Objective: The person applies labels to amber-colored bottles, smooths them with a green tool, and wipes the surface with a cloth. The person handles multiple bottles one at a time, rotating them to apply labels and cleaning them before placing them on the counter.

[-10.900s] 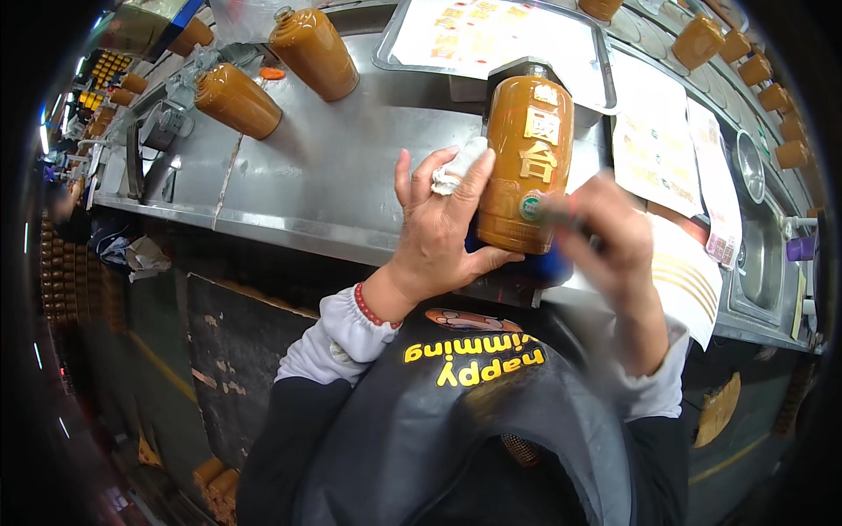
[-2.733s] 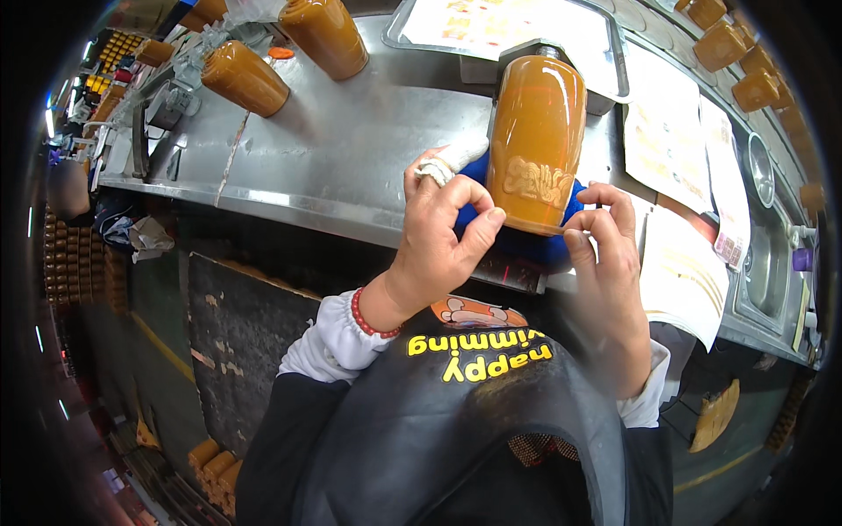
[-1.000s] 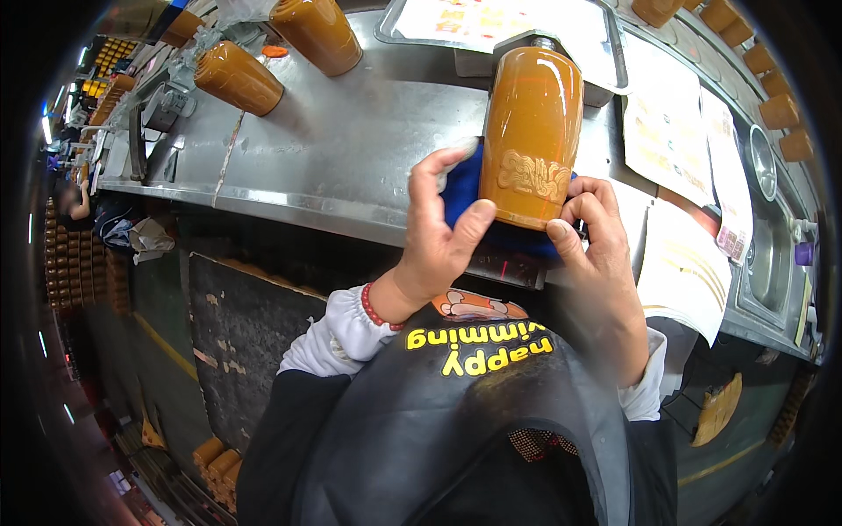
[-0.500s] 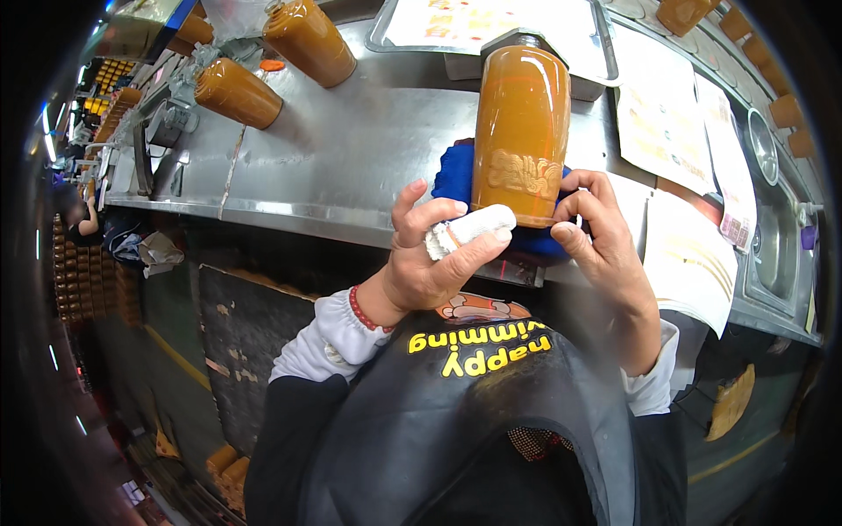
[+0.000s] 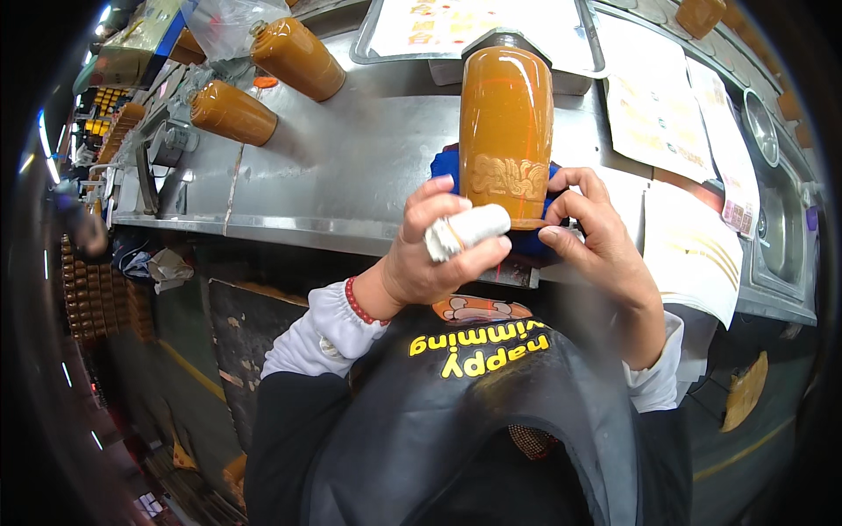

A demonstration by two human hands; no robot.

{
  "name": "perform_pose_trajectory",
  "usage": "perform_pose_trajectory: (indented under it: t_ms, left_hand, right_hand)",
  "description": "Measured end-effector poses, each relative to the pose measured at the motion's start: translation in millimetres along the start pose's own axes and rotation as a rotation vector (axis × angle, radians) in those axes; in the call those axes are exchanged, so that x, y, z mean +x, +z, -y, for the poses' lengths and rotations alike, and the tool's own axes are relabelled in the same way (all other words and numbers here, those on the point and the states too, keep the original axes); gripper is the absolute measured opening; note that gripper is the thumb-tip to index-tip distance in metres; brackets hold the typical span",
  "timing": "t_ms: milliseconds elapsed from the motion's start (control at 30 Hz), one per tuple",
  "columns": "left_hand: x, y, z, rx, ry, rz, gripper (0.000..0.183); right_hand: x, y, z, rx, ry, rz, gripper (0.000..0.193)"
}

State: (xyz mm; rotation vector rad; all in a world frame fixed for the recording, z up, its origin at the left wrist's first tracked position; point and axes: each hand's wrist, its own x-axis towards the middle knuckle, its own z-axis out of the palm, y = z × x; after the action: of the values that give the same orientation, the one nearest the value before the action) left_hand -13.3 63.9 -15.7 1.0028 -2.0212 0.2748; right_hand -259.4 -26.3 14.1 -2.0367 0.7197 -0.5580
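A glossy brown ceramic bottle lies on a blue cloth pad, its base toward me and its neck end against a dark angular holder. A gold raised pattern runs round the body near the base. In my left hand is a tightly rolled white cloth, held close to the left of the base. My right hand has curled fingers, with thumb and forefinger tips at the bottle's lower right edge. Whether the rolled cloth touches the bottle is hard to see.
Two more brown bottles lie at the left on the steel counter. Behind the holder is a metal tray with printed sheets. Papers and a white cloth lie at right, beside a sink.
The whole view has shifted slightly, so the bottle and counter sit a little further left. My left hand's rolled cloth is now slightly apart from the base's edge; the right hand stays at the bottle.
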Motion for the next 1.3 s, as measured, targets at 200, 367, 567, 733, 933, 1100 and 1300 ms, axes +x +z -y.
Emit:
perform_pose_trajectory:
  t_ms: [200, 367, 567, 733, 933, 1100, 1300]
  left_hand:
    - [17, -5, 2, 0.079, 0.170, 0.110, 0.024]
    - [29, 16, 2, -0.043, -0.066, 0.065, 0.038]
    - [6, 18, 4, -0.123, -0.145, -0.086, 0.031]
    - [-2, -2, 5, 0.109, 0.140, 0.056, 0.023]
    - [28, 5, -3, 0.102, 0.176, 0.140, 0.017]
    - [18, 13, 7, -0.170, -0.067, 0.030, 0.036]
    - [2, 2, 5, -0.105, -0.014, 0.038, 0.026]
  right_hand:
    - [-6, -11, 1, -0.018, 0.034, 0.020, 0.014]
    - [-8, -13, -3, -0.032, 0.045, 0.020, 0.017]
    - [-7, -21, -2, -0.036, 0.067, 0.069, 0.019]
    - [-16, -25, -9, 0.003, 0.086, 0.034, 0.021]
    - [-17, -25, -12, 0.002, 0.078, 0.049, 0.020]
    - [-14, -25, -5, -0.028, 0.035, 0.070, 0.019]
    - [-19, -30, -11, -0.012, 0.089, 0.065, 0.022]
